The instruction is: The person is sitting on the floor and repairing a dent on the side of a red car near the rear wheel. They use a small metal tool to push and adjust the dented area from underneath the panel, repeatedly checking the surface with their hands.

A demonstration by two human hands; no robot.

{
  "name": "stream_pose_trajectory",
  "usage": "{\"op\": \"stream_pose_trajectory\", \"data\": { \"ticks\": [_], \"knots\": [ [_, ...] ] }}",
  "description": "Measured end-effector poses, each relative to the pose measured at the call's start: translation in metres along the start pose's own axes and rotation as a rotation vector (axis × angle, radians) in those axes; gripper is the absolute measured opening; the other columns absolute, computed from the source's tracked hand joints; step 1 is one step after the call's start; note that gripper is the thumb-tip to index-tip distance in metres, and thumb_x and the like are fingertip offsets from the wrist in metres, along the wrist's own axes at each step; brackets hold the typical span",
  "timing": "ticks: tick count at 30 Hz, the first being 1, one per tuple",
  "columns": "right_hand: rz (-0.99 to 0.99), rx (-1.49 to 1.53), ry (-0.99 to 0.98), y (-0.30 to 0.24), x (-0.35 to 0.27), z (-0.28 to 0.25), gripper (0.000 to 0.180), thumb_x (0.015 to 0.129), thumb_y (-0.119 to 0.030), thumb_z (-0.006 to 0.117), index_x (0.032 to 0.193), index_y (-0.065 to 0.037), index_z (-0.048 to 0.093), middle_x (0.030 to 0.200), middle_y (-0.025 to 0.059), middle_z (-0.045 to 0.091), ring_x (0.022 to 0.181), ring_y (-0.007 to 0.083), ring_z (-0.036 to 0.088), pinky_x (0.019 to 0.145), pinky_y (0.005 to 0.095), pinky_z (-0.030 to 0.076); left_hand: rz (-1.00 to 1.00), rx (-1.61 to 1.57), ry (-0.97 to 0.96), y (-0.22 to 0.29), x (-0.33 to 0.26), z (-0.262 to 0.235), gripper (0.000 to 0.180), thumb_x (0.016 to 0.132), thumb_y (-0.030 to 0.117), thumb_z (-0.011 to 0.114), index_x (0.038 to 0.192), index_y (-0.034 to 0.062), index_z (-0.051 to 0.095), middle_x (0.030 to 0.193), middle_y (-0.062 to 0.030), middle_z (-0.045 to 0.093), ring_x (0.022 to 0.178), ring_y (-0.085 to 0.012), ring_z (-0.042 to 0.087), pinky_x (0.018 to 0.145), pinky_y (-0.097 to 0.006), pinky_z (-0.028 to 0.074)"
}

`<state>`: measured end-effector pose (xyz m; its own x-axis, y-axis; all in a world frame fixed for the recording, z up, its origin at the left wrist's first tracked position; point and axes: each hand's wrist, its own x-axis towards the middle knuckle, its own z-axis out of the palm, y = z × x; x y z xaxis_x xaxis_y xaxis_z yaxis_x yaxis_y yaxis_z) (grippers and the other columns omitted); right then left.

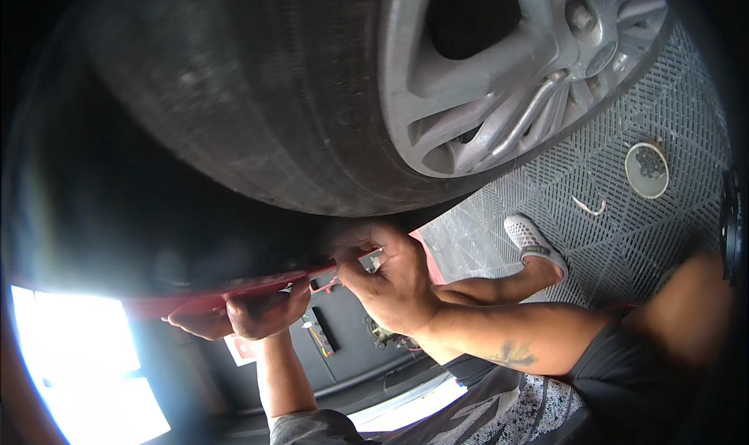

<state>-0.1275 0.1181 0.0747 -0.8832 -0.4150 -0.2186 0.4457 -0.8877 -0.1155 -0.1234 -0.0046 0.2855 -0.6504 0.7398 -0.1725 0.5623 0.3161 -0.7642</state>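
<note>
A dark tyre (pixel 273 94) on a silver spoked wheel (pixel 476 78) fills the upper part of the view. Below it runs the black inside of a wheel arch (pixel 195 234), edged by a red body panel (pixel 156 304). My left hand (pixel 261 312) has its fingers curled around the lower edge of that panel. To its right, my right hand (pixel 394 285) is closed in a pinch close under the tyre, at the panel's edge. Shadow and the fingers hide whatever lies between its thumb and forefinger.
A foot in a pale clog (pixel 530 234) rests on the grey slatted floor (pixel 562 164). Farther right are a round white container (pixel 647 170) with small pieces inside and a thin curved pale strip (pixel 589 206). Bright windows (pixel 78 359) glare at the lower left.
</note>
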Motion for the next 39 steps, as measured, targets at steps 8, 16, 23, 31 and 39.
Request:
{"op": "stream_pose_trajectory", "data": {
  "ticks": [8, 16, 23, 31, 39],
  "knots": [
    [0.047, -0.017, -0.176, -0.017, -0.004, -0.028, 0.019, 0.094, 0.007, 0.07, 0.113, 0.003, 0.071, 0.095, 0.0044, 0.07, 0.091, 0.0089, 0.064, 0.08, 0.0258, 0.051, -0.193, 0.096, 0.016, 0.032, 0.065, -0.022, 0.077, 0.084, 0.057, 0.083, 0.147, 0.0249, 0.053, 0.16, -0.0298, 0.035, 0.151, -0.0519, 0.027, 0.119, -0.069, 0.028],
    [0.039, 0.0, -0.634, -0.06, 0.025, -0.057, 0.019, 0.094, 0.0, 0.073, 0.113, 0.004, 0.072, 0.104, 0.0089, 0.073, 0.098, 0.0126, 0.069, 0.087, 0.0283, 0.056, -0.48, -0.571, -0.256, 0.081, 0.104, -0.036, 0.04, 0.073, -0.001, 0.087, 0.111, 0.0045, 0.076, 0.092, -0.0095, 0.073, 0.078, -0.0247, 0.07, 0.067, -0.034, 0.058],
    [0.264, 0.149, -0.675, -0.06, 0.021, -0.05, 0.014, 0.093, -0.008, 0.079, 0.104, -0.001, 0.075, 0.096, 0.0076, 0.077, 0.09, 0.0116, 0.072, 0.074, 0.0279, 0.058, -0.588, -0.765, -0.244, 0.079, 0.104, -0.05, 0.031, 0.072, -0.006, 0.087, 0.1, 0.0013, 0.077, 0.079, -0.0099, 0.074, 0.072, -0.0238, 0.073, 0.066, -0.032, 0.059],
    [0.323, 0.27, -0.895, -0.04, 0.004, -0.043, 0.01, 0.089, 0.002, 0.076, 0.093, -0.001, 0.068, 0.092, 0.0026, 0.069, 0.09, 0.0101, 0.067, 0.083, 0.0269, 0.055, -0.774, -1.019, -0.253, 0.085, 0.083, -0.076, 0.018, 0.074, -0.01, 0.082, 0.089, -0.0025, 0.075, 0.081, -0.0142, 0.074, 0.074, -0.027, 0.074, 0.067, -0.035, 0.059],
    [0.358, 0.327, -0.902, -0.036, 0.003, -0.044, 0.011, 0.088, 0.0, 0.075, 0.088, -0.003, 0.064, 0.089, 0.0009, 0.067, 0.087, 0.0086, 0.064, 0.083, 0.027, 0.053, -0.816, -1.088, -0.285, 0.087, 0.083, -0.075, 0.016, 0.076, -0.009, 0.081, 0.089, -0.0035, 0.073, 0.083, -0.0148, 0.074, 0.075, -0.0275, 0.073, 0.068, -0.036, 0.059]
  ]
}}
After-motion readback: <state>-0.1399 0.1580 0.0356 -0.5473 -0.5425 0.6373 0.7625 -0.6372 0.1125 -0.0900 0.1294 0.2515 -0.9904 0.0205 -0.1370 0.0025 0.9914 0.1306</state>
